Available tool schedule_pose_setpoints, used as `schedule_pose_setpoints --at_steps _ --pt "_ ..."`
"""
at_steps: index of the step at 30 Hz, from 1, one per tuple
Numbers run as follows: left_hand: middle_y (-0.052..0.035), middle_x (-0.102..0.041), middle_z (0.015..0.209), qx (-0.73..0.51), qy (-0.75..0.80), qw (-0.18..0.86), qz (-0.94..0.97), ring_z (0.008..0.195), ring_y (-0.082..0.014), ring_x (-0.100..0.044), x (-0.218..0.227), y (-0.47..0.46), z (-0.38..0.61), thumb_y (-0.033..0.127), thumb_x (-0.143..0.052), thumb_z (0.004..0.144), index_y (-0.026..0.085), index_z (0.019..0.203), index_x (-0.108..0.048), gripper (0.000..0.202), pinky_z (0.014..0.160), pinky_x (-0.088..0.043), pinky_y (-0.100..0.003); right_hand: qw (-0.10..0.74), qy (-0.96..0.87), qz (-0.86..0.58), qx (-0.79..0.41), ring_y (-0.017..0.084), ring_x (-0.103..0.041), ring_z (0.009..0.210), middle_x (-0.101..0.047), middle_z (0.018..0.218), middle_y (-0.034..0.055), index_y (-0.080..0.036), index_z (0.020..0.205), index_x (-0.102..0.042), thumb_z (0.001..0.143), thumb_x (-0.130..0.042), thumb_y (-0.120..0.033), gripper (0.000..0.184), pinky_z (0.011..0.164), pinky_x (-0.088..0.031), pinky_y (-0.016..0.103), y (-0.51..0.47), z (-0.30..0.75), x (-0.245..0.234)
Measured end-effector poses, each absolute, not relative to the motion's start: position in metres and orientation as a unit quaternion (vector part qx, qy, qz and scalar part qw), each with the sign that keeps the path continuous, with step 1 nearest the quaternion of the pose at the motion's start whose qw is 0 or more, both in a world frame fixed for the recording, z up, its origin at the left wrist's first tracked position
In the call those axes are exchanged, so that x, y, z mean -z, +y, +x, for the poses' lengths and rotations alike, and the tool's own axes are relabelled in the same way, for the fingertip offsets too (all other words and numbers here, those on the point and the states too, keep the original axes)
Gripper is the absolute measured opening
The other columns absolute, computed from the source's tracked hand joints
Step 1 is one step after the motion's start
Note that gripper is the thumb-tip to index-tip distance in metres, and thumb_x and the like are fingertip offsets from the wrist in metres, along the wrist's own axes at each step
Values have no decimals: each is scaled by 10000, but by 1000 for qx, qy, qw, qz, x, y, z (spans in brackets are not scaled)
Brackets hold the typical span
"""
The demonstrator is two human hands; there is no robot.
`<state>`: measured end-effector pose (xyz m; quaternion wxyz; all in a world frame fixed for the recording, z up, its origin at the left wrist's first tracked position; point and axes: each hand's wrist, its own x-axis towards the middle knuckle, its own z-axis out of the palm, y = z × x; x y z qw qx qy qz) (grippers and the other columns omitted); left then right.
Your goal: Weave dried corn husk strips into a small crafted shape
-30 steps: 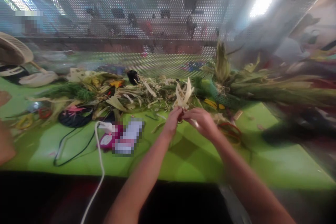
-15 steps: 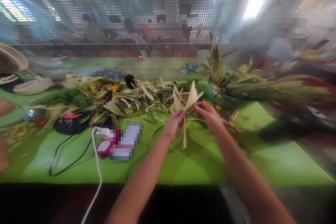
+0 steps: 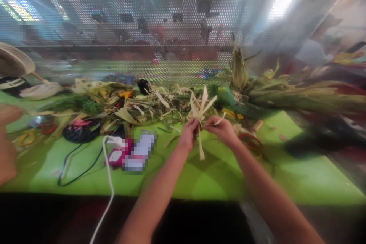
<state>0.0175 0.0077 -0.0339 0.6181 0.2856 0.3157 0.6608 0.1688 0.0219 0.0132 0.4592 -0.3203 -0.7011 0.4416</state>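
Note:
My left hand (image 3: 188, 134) is closed around the base of a small bundle of pale dried leaf strips (image 3: 201, 107), which fan upward above my fingers. One strip hangs down below the hand. My right hand (image 3: 223, 129) pinches a strip of the same bundle from the right side. Both hands hover over the bright green table (image 3: 206, 175), near its middle.
A heap of green and dried leaves (image 3: 137, 103) runs along the back of the table. Long green stalks (image 3: 300, 95) lie at the right. A white cable (image 3: 107, 183), a black cable and a pink object (image 3: 117, 156) lie left. Another person's arm (image 3: 7, 148) shows at the far left. A perforated metal screen (image 3: 171, 15) stands behind.
The strips shifted in my hands: the bundle rose and spread, and a strip now hangs below my left hand. My right hand moved out, then came back close to the bundle.

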Motion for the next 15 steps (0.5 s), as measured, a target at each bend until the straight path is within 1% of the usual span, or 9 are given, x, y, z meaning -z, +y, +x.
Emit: schedule_pose_setpoints --at_steps 3,7,9,11,13,15 --pt "42 -564 618 -660 315 626 271 541 -39 -481 31 7 17 325 -804 661 149 763 -643 260 538 -371 -166 441 -760 -298 -374 133 -550 684 -602 694 1 -182 698 -662 794 -715 -373 220 675 -438 267 23 170 -12" --pt "43 -528 566 -638 308 668 229 492 -34 -460 23 5 13 270 -790 675 109 844 -679 258 524 -391 -173 430 -806 -303 -272 132 -556 683 -605 721 14 -187 719 -663 834 -678 -353 202 661 -433 259 27 173 -8" --pt "44 -514 561 -618 297 694 220 485 -31 -450 18 4 10 242 -786 679 93 877 -684 268 530 -405 -174 426 -810 -310 -258 139 -570 702 -620 743 23 -189 731 -666 839 -669 -363 205 667 -437 262 27 172 -5" --pt "41 -521 578 -608 290 701 235 485 -27 -444 16 3 6 248 -777 693 92 923 -685 293 523 -404 -168 437 -787 -329 -286 141 -569 687 -621 723 19 -187 731 -661 824 -674 -393 226 652 -441 264 28 171 -5" --pt "33 -537 602 -608 291 687 271 501 -28 -454 15 2 4 272 -764 714 100 957 -683 308 511 -389 -156 460 -732 -360 -351 131 -543 623 -599 665 1 -185 724 -644 792 -690 -432 260 606 -437 259 28 171 -6" --pt "26 -547 612 -608 299 668 307 520 -32 -467 14 1 3 280 -755 725 112 939 -679 282 502 -371 -146 490 -661 -381 -422 115 -514 566 -577 630 -16 -185 728 -626 752 -715 -454 284 562 -430 248 28 172 -9"
